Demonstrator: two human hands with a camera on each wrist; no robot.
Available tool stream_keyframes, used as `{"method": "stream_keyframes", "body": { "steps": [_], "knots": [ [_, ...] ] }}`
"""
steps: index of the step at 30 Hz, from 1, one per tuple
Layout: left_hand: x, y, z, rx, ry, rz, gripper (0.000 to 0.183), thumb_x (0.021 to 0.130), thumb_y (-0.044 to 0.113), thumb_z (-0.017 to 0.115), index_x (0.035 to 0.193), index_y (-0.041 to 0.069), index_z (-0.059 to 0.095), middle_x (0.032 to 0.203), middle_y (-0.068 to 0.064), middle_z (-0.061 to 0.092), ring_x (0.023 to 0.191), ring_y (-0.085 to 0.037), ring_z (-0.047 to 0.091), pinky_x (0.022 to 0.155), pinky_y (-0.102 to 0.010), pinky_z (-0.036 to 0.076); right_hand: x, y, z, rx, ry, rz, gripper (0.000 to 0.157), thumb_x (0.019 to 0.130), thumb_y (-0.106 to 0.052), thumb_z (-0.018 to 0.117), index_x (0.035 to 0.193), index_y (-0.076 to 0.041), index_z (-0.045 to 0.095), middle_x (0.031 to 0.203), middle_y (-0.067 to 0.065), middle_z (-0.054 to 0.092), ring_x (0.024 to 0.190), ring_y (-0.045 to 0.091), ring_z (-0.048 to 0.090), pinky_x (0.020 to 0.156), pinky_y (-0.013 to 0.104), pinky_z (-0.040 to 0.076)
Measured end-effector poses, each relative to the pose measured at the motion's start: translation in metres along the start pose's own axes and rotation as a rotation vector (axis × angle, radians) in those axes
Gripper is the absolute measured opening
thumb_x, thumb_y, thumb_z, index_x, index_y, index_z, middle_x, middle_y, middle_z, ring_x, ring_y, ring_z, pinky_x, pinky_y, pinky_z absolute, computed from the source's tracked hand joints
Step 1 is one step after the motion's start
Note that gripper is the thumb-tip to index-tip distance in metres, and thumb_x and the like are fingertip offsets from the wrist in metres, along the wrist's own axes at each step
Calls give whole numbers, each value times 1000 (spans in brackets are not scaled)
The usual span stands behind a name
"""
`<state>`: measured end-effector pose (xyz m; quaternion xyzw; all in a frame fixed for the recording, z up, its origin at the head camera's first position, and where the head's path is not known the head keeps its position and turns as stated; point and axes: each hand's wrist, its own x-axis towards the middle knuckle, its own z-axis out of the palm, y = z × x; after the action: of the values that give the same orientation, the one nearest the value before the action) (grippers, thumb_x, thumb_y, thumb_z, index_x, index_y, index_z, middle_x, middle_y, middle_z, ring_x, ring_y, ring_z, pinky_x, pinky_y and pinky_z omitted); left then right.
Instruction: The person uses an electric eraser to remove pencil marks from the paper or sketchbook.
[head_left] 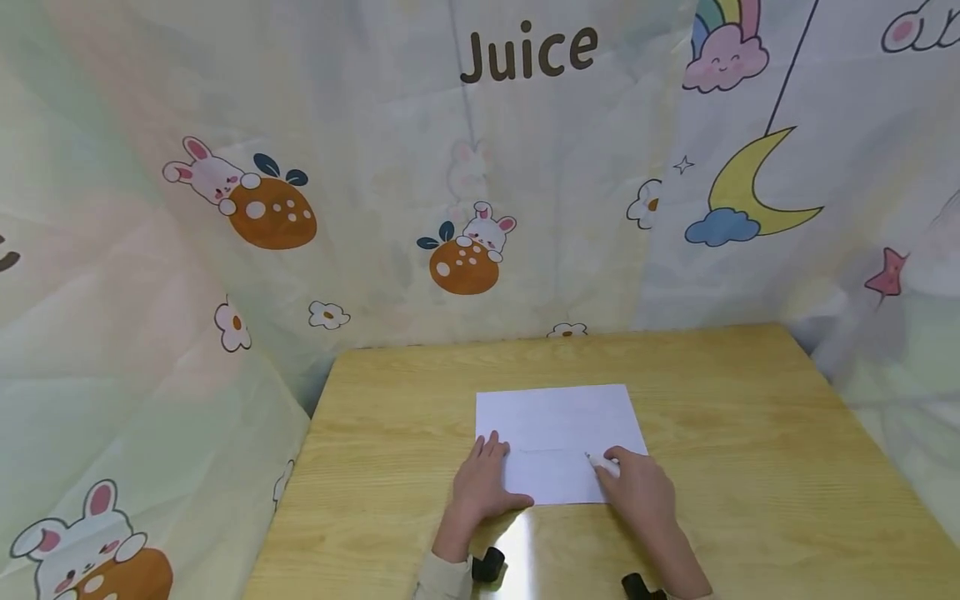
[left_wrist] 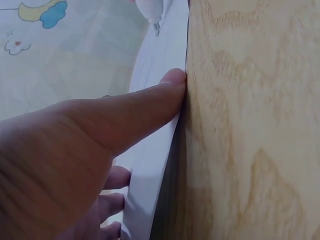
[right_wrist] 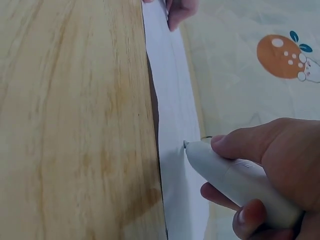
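Observation:
A sheet of white paper (head_left: 558, 417) lies on the wooden table, with a faint line running across it. My left hand (head_left: 482, 485) rests on its left side, fingers straight and spread. In the left wrist view, the thumb (left_wrist: 150, 110) touches the paper's near edge, which lifts slightly off the wood. My right hand (head_left: 643, 493) grips a thick white pen-shaped tool (right_wrist: 235, 182) with a small metal tip. That tip points down at the paper, by the right end of the faint line. Whether it is a pen or a cutter, I cannot tell.
The wooden table (head_left: 390, 467) extends around the sheet on all sides. A printed cloth (head_left: 375, 208) with rabbits, flowers and a moon hangs behind it and at both sides. A black wrist device (head_left: 489, 565) sits by the left wrist, another (head_left: 641, 587) by the right.

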<state>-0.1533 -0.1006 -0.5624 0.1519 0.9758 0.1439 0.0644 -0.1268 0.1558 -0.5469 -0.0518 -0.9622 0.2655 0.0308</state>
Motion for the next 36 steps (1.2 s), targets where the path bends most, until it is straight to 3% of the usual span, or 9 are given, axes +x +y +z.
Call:
{"method": "stream_keyframes", "body": {
  "steps": [6, 18, 31, 36],
  "knots": [
    [4, -1, -5, -16, 1, -25, 98, 64, 63, 80, 138, 6, 50, 151, -19, 35, 139, -39, 30, 106, -48, 37, 16, -9, -3, 7, -20, -42, 24, 83, -26, 74, 99, -8, 72, 82, 8, 70, 56, 18, 53, 42, 33, 40],
    [3, -1, -5, -16, -20, -36, 98, 63, 62, 82, 137, 6, 51, 151, -19, 36, 139, -38, 30, 109, -47, 34, 19, -15, -6, -12, -65, -58, 20, 81, -24, 75, 94, -9, 72, 66, 2, 61, 51, 16, 44, 40, 31, 36],
    [6, 0, -7, -3, -8, -31, 97, 63, 62, 81, 136, 7, 51, 151, -18, 36, 139, -37, 30, 107, -46, 36, 27, -19, -13, -34, -111, -73, 23, 82, -27, 75, 96, -9, 73, 78, 7, 68, 57, 17, 53, 42, 33, 43],
    [4, 3, -7, -17, -22, -23, 97, 63, 61, 82, 136, 5, 51, 151, -19, 36, 139, -39, 30, 109, -46, 35, 21, -17, -14, -53, -141, -61, 22, 82, -26, 77, 96, -9, 73, 83, 8, 70, 59, 18, 56, 43, 34, 44]
  ]
}}
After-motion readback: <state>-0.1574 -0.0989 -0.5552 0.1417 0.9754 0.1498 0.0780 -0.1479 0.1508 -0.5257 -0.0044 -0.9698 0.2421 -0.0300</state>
